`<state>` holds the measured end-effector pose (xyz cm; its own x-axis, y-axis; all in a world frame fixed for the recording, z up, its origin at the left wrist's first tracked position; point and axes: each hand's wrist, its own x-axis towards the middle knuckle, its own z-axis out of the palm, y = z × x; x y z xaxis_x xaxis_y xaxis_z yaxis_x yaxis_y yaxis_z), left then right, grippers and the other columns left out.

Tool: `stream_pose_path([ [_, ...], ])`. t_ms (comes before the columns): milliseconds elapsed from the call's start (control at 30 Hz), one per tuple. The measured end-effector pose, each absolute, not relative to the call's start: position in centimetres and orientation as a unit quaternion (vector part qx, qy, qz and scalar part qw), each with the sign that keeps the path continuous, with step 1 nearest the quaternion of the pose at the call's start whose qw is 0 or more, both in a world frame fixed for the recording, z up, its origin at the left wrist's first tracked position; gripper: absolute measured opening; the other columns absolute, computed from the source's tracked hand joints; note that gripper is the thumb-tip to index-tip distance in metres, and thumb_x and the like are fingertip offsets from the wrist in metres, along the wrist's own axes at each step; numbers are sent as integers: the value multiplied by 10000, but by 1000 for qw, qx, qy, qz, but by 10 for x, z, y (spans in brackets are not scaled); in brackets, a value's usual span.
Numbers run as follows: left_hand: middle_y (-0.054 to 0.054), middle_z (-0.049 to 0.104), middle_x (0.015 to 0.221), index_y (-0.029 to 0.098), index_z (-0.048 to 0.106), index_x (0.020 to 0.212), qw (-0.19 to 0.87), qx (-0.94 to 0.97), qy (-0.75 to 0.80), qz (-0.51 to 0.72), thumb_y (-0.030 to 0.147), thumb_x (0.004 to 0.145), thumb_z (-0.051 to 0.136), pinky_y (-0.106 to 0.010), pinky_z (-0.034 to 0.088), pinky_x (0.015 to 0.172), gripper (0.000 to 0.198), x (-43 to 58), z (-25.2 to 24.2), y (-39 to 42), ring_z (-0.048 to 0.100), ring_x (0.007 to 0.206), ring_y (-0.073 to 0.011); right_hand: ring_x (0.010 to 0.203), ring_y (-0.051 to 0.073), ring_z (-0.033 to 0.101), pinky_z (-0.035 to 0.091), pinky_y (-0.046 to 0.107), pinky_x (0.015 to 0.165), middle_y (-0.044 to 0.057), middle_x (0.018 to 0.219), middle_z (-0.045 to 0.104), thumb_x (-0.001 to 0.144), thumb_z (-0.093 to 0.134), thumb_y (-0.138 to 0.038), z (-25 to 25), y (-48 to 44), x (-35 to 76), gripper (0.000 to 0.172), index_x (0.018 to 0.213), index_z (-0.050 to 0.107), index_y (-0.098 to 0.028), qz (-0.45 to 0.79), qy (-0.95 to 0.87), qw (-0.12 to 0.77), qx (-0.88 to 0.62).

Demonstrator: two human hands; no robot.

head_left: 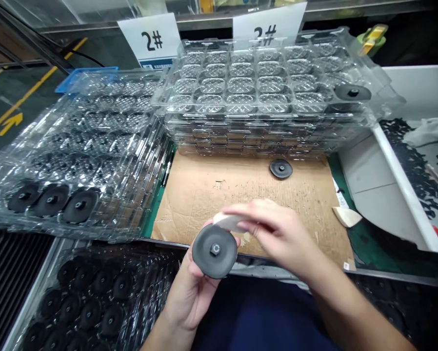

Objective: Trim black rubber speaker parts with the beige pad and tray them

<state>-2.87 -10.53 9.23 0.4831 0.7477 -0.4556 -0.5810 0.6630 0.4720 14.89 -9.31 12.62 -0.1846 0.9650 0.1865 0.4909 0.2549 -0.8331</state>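
My left hand (191,287) is closed around a round black disc (214,251) with a small hub in its middle, holding it face up over the front edge of a cardboard sheet (204,195). My right hand (277,234) pinches a small whitish tool (228,222) and holds it against the disc's upper edge. A second black disc (281,168) lies loose on the cardboard, further back.
Stacked clear blister trays (255,83) stand at the back, one holding a disc (351,92) at its right end. More clear trays (76,146) on the left carry three discs. A tray full of discs (90,302) sits lower left. A white wedge (346,216) and white bin (405,185) lie right.
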Motion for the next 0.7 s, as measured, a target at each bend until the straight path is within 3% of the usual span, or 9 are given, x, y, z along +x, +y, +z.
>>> stream_pose_path([
  [100, -72, 579, 1247, 302, 561, 1165, 855, 105, 308, 403, 421, 633, 698, -315, 411, 968, 562, -32, 92, -102, 577, 1076, -247, 934, 145, 570, 443, 273, 761, 5, 1081, 619, 905, 440, -216, 80, -100, 156, 283, 1157, 548, -287, 352, -619, 346, -611],
  [267, -68, 600, 1218, 272, 587, 1140, 849, 91, 317, 412, 417, 640, 688, -325, 414, 973, 530, -35, 91, -100, 558, 1102, -260, 801, 180, 601, 451, 346, 745, 27, 908, 670, 878, 449, -206, 31, -117, 156, 271, 1098, 606, -237, 335, -620, 316, -635],
  [367, -45, 611, 1206, 270, 596, 1126, 853, 94, 322, 400, 405, 611, 708, -331, 435, 958, 544, -31, 93, -99, 567, 1086, -260, 859, 184, 594, 454, 336, 751, 34, 983, 657, 884, 442, -225, 56, -113, 155, 278, 1120, 587, -233, 316, -599, 329, -658],
  [467, -19, 627, 1180, 291, 594, 1123, 843, 92, 338, 408, 367, 615, 720, -312, 461, 931, 529, -24, 96, -99, 568, 1086, -232, 944, 160, 568, 458, 282, 760, 20, 1103, 611, 883, 458, -217, 107, -109, 143, 295, 1164, 543, -244, 280, -595, 396, -642],
  [567, 3, 644, 1144, 318, 588, 1129, 852, 85, 331, 398, 333, 680, 694, -260, 453, 930, 462, -22, 95, -100, 562, 1091, -185, 825, 160, 582, 454, 304, 759, 57, 964, 647, 864, 453, -147, 146, -110, 124, 315, 1170, 529, -137, 234, -683, 442, -533],
  [700, 33, 625, 1165, 349, 578, 1130, 853, 111, 316, 400, 313, 693, 692, -302, 416, 982, 454, -25, 95, -99, 564, 1087, -194, 780, 145, 581, 456, 281, 728, 49, 888, 651, 866, 434, -119, 159, -108, 115, 247, 1067, 578, -118, 274, -749, 374, -473],
])
